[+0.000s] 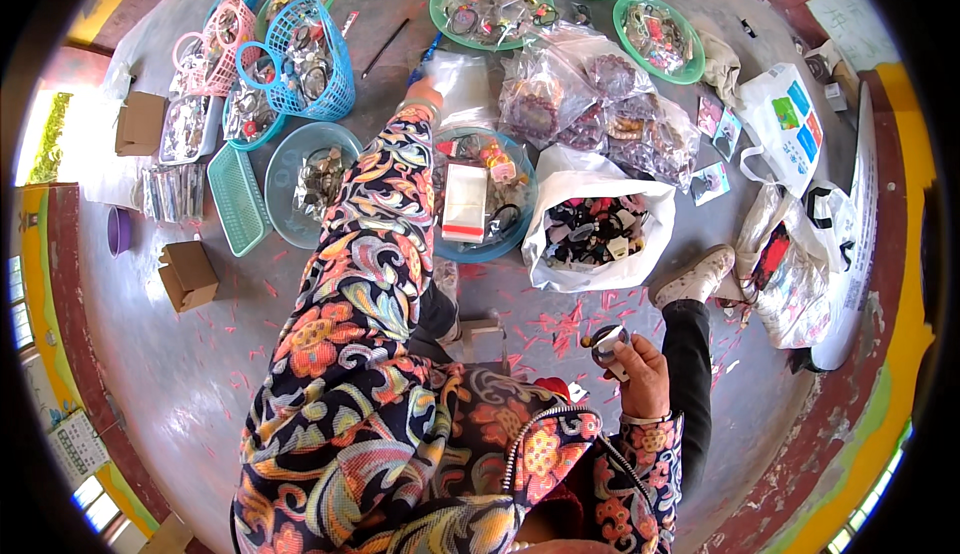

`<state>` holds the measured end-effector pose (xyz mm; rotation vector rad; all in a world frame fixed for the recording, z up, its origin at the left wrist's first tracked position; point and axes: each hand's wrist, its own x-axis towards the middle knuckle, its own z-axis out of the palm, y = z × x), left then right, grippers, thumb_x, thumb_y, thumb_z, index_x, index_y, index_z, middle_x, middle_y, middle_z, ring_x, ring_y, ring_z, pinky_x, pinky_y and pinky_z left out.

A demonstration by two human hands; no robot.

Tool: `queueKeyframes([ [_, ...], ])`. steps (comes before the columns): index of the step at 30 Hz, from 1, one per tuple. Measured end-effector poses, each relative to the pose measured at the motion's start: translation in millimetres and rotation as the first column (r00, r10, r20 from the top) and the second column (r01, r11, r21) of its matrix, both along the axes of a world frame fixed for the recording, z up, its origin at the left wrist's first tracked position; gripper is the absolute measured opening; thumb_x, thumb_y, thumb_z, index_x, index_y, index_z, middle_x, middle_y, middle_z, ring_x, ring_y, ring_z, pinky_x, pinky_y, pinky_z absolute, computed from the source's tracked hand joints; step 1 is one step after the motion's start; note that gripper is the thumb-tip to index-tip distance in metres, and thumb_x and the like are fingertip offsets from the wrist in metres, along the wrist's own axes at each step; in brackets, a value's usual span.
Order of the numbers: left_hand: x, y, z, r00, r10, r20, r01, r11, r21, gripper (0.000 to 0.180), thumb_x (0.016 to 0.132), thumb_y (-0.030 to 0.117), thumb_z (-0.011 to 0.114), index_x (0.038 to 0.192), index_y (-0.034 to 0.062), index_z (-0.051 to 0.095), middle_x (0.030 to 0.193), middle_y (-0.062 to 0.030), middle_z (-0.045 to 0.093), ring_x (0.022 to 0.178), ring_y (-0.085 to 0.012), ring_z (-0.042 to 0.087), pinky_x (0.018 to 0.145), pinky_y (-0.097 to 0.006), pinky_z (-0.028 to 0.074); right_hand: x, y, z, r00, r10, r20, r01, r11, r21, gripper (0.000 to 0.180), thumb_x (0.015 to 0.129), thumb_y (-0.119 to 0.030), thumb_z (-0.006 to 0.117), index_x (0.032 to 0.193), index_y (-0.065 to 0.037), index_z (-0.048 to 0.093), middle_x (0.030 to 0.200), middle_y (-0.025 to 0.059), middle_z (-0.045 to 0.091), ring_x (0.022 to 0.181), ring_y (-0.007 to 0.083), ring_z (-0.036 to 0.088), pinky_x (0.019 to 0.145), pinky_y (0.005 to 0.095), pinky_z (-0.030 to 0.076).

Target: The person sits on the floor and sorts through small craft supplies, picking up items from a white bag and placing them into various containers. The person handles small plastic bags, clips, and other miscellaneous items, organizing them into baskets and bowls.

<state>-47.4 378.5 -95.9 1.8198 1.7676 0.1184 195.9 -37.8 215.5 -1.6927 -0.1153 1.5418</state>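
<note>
My right hand [642,376] is closed on a dark round band with a white tag [606,345], held above the floor near my right knee. My left arm stretches far forward, and my left hand [425,94] is at the left edge of a stack of clear plastic bags [463,89]; its fingers are too small and partly hidden to read. A blue strip [428,52] lies just beyond that hand. Below the bags, a blue basin [512,244] holds small packaged pieces, with a white and red box [465,201] on top. Part of a bowl of bagged trinkets [285,186] is covered by my sleeve.
An open white sack [545,264] of dark bands stands before me, with bagged beaded bracelets [600,94] behind it. Baskets, including a blue one [330,29], crowd the left. Green trays [690,69] sit at the back. White bags [790,284] stand right. Red scraps litter the floor.
</note>
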Motion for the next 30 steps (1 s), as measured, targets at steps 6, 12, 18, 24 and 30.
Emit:
queueKeyframes([
  [6,12.1,-2.6,18.0,0.944,0.053,0.326,-0.108,0.982,0.153,0.042,0.070,0.005,0.045,0.110,0.0081,0.056,0.102,-0.0203,0.057,0.097,-0.0336,0.054,0.083,-0.035,0.042,-6.2,4.1,3.6,0.999,-0.027,0.028,0.028,0.999,-0.033,0.015,0.082,-0.013,0.054,0.088,0.000,0.059,0.076,0.0060,0.062,0.064,0.0106,0.058,0.054,0.0211,0.045],
  [12,-22.3,13.5,-8.5,0.868,0.463,0.178,-0.495,0.786,0.370,0.025,0.072,0.013,0.050,0.092,0.0131,0.065,0.090,-0.0167,0.061,0.085,-0.0342,0.058,0.075,-0.040,0.046,-4.5,5.3,-2.7,0.998,-0.003,0.062,0.007,0.998,-0.067,0.016,0.082,-0.013,0.054,0.089,0.001,0.058,0.073,0.0058,0.061,0.061,0.0111,0.057,0.051,0.0215,0.045],
  [18,-28.9,24.8,-22.1,0.948,0.199,-0.247,-0.171,0.977,0.131,0.024,0.077,0.031,0.056,0.087,0.0109,0.064,0.091,-0.0158,0.061,0.088,-0.0325,0.057,0.077,-0.040,0.046,-9.5,7.8,-6.1,0.998,-0.039,0.050,0.044,0.995,-0.094,0.018,0.082,-0.013,0.054,0.092,0.001,0.058,0.075,0.0059,0.062,0.062,0.0107,0.057,0.052,0.0216,0.045],
  [24,-41.0,24.9,-37.9,0.915,0.152,-0.374,-0.154,0.988,0.023,0.023,0.080,0.027,0.054,0.086,0.0068,0.063,0.089,-0.0147,0.062,0.086,-0.0294,0.059,0.072,-0.038,0.047,-9.0,9.9,-3.5,0.999,-0.002,0.043,0.005,0.998,-0.063,0.016,0.081,-0.014,0.054,0.087,0.000,0.058,0.073,0.0049,0.061,0.062,0.0106,0.057,0.053,0.0212,0.045],
  [30,-32.9,10.2,17.2,0.860,-0.190,-0.474,0.249,0.967,0.063,0.022,0.081,0.022,0.055,0.085,0.0017,0.062,0.077,-0.0081,0.064,0.069,-0.0205,0.062,0.058,-0.032,0.049,-14.2,1.5,1.1,0.997,0.016,0.080,-0.011,0.998,-0.055,0.014,0.081,-0.014,0.055,0.084,-0.001,0.058,0.073,0.0046,0.061,0.061,0.0102,0.057,0.052,0.0213,0.044],
])
